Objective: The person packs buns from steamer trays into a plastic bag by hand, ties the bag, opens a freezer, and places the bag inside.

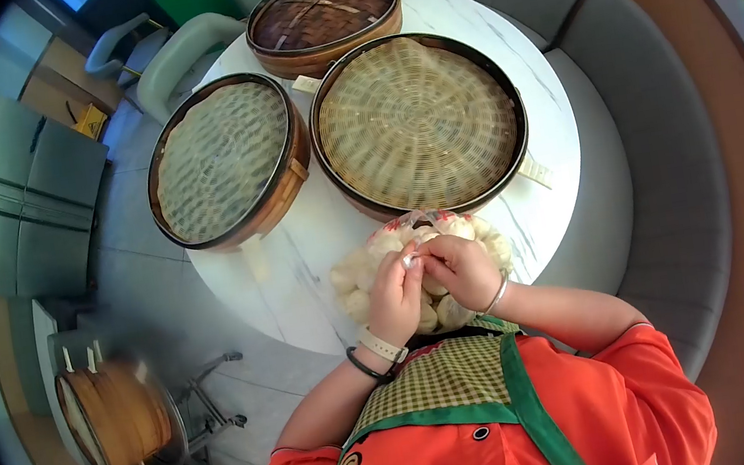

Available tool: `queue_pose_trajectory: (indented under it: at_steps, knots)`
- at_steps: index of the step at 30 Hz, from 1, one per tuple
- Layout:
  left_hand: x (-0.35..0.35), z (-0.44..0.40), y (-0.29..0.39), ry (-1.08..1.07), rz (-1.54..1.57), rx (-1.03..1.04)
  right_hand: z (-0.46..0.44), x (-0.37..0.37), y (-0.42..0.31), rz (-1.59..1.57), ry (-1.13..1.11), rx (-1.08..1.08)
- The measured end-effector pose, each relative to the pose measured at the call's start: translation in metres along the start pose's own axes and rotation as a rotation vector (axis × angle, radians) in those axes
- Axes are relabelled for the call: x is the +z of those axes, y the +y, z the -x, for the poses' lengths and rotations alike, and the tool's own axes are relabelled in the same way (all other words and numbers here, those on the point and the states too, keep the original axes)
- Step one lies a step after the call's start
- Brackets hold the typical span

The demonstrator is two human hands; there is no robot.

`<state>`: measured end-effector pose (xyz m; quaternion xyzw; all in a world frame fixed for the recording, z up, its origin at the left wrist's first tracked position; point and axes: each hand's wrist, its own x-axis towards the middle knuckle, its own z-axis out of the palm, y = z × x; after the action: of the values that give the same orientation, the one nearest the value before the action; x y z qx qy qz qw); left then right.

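Observation:
A clear plastic bag (415,219) with red print lies at the near edge of the table, full of several round, pale buns (452,313). Both hands meet over the bag, their fingertips pinched together. My left hand (394,298) is closed, with a small white bit, apparently the bag's gathered plastic, at its thumb and fingertips. Closed beside it, my right hand (461,269) grips at the same spot. The fingers partly hide what they pinch.
On the round marble-patterned table (290,292) stand a large bamboo steamer (418,121), a left steamer (224,158) and a back steamer (322,11). A curved grey bench (652,126) borders the right. Stacked steamers (122,415) stand lower left, near a wheeled stand (211,407).

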<state>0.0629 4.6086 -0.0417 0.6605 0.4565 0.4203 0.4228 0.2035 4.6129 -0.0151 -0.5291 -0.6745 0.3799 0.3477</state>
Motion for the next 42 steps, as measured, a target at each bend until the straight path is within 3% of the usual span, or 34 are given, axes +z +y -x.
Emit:
queue_pose_trajectory:
  at_steps: [2, 4, 7, 8, 10, 11, 13, 14, 16, 19, 25, 31, 34, 36, 39, 42]
  knots:
    - [0.003, -0.003, 0.000, 0.029, 0.000, -0.018, -0.001, -0.005, -0.003, 0.002, -0.023, -0.087]
    - [0.003, -0.005, 0.004, 0.001, 0.572, -0.302, -0.001, -0.013, 0.000, 0.002, -0.043, -0.170]
    - [-0.009, -0.003, -0.005, -0.091, 0.666, -0.415, -0.002, -0.032, 0.024, 0.112, -0.234, -0.124]
    - [-0.016, -0.007, -0.006, -0.094, 0.666, -0.415, -0.007, -0.039, 0.034, -0.033, -0.353, -0.027]
    - [-0.027, -0.018, -0.006, -0.539, 0.132, 0.147, -0.019, -0.050, 0.039, -0.255, -0.554, 0.118]
    - [-0.027, -0.018, -0.003, -0.546, 0.132, 0.146, -0.020, -0.051, 0.041, -0.258, -0.549, 0.121]
    - [-0.026, -0.020, 0.000, -0.434, -0.544, 0.505, -0.024, -0.049, 0.043, -0.589, -0.621, 0.280]
    - [-0.023, -0.022, 0.001, -0.432, -0.550, 0.511, -0.025, -0.047, 0.039, -0.578, -0.554, 0.323]
    - [-0.017, -0.025, 0.003, -0.180, -0.582, 0.671, -0.029, -0.044, 0.036, -0.552, -0.553, 0.359]
    - [-0.010, -0.029, -0.001, -0.086, -0.595, 0.781, -0.030, -0.041, 0.030, -0.551, -0.558, 0.423]
    - [-0.009, -0.022, -0.017, -0.064, -0.547, 0.734, -0.034, -0.033, 0.041, -0.614, -0.556, 0.411]
    - [-0.009, -0.022, -0.016, -0.032, -0.602, 0.719, -0.029, -0.026, 0.039, -0.486, -0.461, 0.319]
    - [-0.008, -0.021, -0.014, -0.014, -0.604, 0.697, -0.027, -0.027, 0.027, -0.245, -0.336, 0.135]
    - [-0.009, -0.021, -0.017, -0.011, -0.575, 0.692, -0.030, -0.030, 0.023, 0.210, -0.257, -0.234]
    - [-0.017, -0.017, -0.016, -0.007, -0.535, 0.643, -0.033, -0.031, 0.029, 0.362, -0.090, -0.398]
    - [-0.029, 0.002, -0.022, -0.017, -0.515, 0.517, -0.022, -0.033, 0.044, 0.448, -0.119, -0.398]
